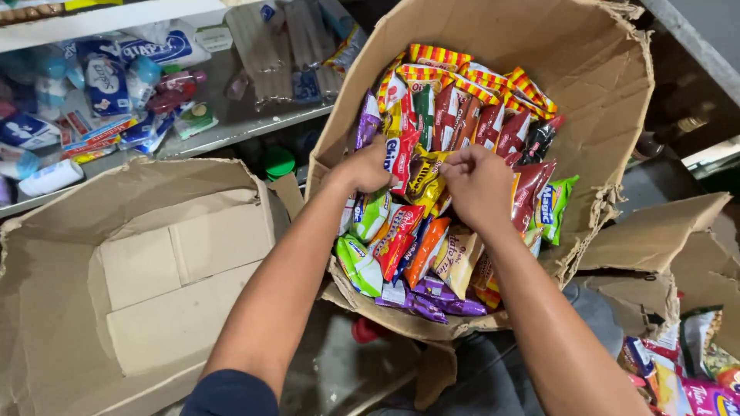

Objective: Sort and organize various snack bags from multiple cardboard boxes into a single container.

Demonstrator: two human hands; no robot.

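From the head view, a large torn brown cardboard box point(593, 85) stands tilted open, its ragged right wall split and its near rim sagging, and it is packed with small glossy plastic snack packets point(462, 131) in red, maroon, yellow-striped, green, purple and orange, heaped from the far wall down to the near rim. Both hands are sunk in the middle of that heap. The left hand point(364, 169) is curled, fingers bent down among the packets near the box's left wall, touching a red-and-white packet point(401, 158); whether it actually grips one cannot be told. The right hand point(479, 187) is bunched into a loose fist just right of the centre, fingertips pinched on the edge of a crumpled yellow-and-brown packet point(423, 176) that lies between the two hands. Beside the left forearm, a second brown cardboard box point(146, 270) lies open with its flaps folded flat inside. Behind it a grey metal shelf point(254, 123) carries white and blue wrapped goods. More pink and green packets point(694, 377) lie at the lower right corner.
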